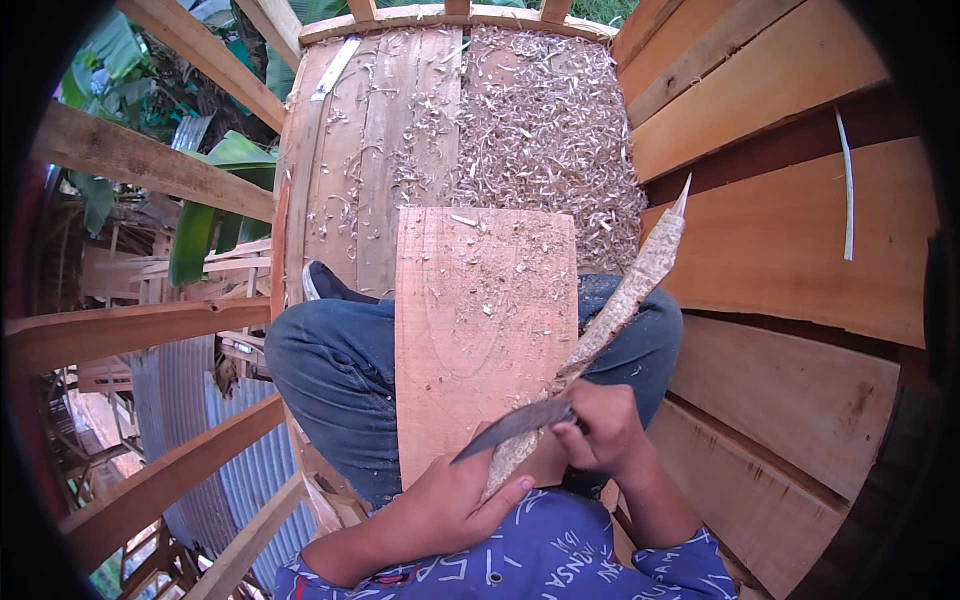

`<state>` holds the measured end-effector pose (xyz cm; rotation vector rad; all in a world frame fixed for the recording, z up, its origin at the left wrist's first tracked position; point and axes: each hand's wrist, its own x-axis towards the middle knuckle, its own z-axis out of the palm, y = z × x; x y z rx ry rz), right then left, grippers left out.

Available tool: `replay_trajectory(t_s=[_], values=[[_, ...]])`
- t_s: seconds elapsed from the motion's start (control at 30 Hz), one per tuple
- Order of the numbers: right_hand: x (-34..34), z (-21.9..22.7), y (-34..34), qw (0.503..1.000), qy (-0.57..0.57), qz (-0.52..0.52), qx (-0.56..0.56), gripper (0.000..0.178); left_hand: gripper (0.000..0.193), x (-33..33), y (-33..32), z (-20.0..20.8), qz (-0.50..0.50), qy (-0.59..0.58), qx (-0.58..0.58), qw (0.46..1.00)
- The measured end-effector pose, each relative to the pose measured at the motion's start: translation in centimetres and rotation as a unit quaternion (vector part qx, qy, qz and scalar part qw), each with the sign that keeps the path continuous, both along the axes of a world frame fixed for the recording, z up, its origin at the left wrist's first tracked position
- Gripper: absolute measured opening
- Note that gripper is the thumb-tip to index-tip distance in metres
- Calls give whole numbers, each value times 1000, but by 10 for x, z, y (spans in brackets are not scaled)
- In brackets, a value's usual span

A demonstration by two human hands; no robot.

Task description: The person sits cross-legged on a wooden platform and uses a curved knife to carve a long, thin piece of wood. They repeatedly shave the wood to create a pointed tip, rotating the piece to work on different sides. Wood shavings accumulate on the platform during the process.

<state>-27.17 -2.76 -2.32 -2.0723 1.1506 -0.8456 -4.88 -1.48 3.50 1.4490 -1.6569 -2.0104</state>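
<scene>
A long, rough, pale wooden stick [630, 290] slants across my lap, its whittled point up at the right. My left hand [452, 505] is closed around its lower end, close to my shirt. In my right hand [608, 428] is a knife, gripped by its handle, which the fingers mostly hide. The dark curved knife blade [515, 424] lies across the stick, its tip pointing left over my left hand. Under the stick, a flat wooden board [480, 310] rests on my legs, sprinkled with small chips and dust.
Curled shavings [550, 120] thickly cover the right side of the plank floor [340, 190]. A white strip [335, 68] lies at the far left. Plank walls [780, 240] rise on the right; open wooden rails [140, 330] stand on the left, with corrugated roofing [250, 430] below.
</scene>
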Motion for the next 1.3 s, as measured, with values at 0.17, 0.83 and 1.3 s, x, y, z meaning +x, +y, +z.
replay_trajectory(t_s=[0.17,0.83,1.3], values=[[-12,-6,-11,931,-161,-283,163,19,40,-2,1,-1,7,13,24,1000],[-23,-38,-36,828,-340,-345,283,16,37,-13,-13,-10,34,33,17,999],[-32,-46,-31,815,-411,-282,296,24,32,-15,-14,-32,96,71,42,992]])
